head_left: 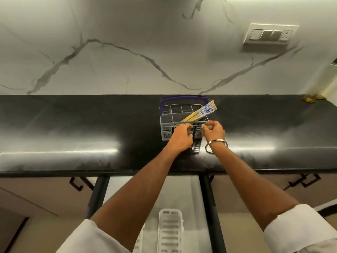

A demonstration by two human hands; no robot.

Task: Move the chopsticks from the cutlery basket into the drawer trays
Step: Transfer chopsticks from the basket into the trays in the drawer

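Note:
A grey cutlery basket [166,131] with a purple handle stands on the black countertop. Several yellow chopsticks [198,112] with blue-and-white patterned ends lean out of it toward the right. My left hand [181,135] is at the basket's front rim with curled fingers, and the lower ends of the chopsticks disappear behind it. My right hand [213,130] pinches a thin dark stick-like piece at the rim beside my left hand. White slotted drawer trays [170,230] lie in the open drawer below the counter edge.
The black countertop [73,128] runs the full width, backed by a marble wall with a switch plate [269,34]. A small golden object [310,99] sits at the far right. Dark drawer rails [211,207] flank the open drawer; cabinet handles [78,183] sit on both sides.

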